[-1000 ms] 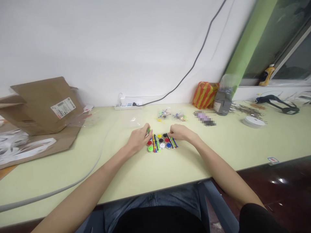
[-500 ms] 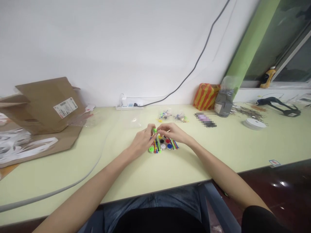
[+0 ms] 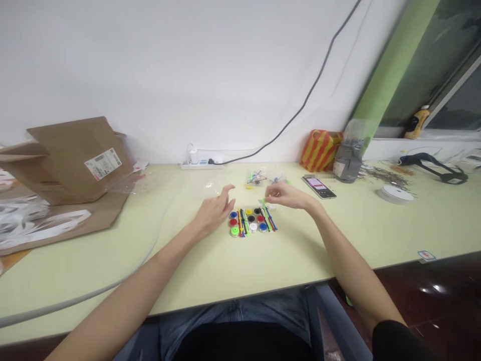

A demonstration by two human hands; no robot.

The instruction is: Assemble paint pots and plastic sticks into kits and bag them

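Rows of small round plastic discs in blue, red, yellow, black, white and green [image 3: 250,219] lie on the pale green table [image 3: 195,265], with thin coloured plastic strips [image 3: 268,219] beside and between them. My left hand [image 3: 216,209] hovers just left of the discs, fingers apart, holding nothing. My right hand [image 3: 285,195] is above and to the right of them, its fingertips pinching a small green plastic piece [image 3: 262,201]. A small white disc [image 3: 271,206] sits just under those fingers.
Small clear bags of coloured parts [image 3: 257,176] lie beyond the hands. Farther back are a phone [image 3: 318,187], a striped bag [image 3: 320,149], a grey package [image 3: 347,163], a white tape roll [image 3: 394,195] and a power strip [image 3: 201,165]. Cardboard [image 3: 75,160] stands at left.
My hands have drawn apart. The left hand has opened and moved left, and the right hand has moved up and right, with the green piece at its fingertips.
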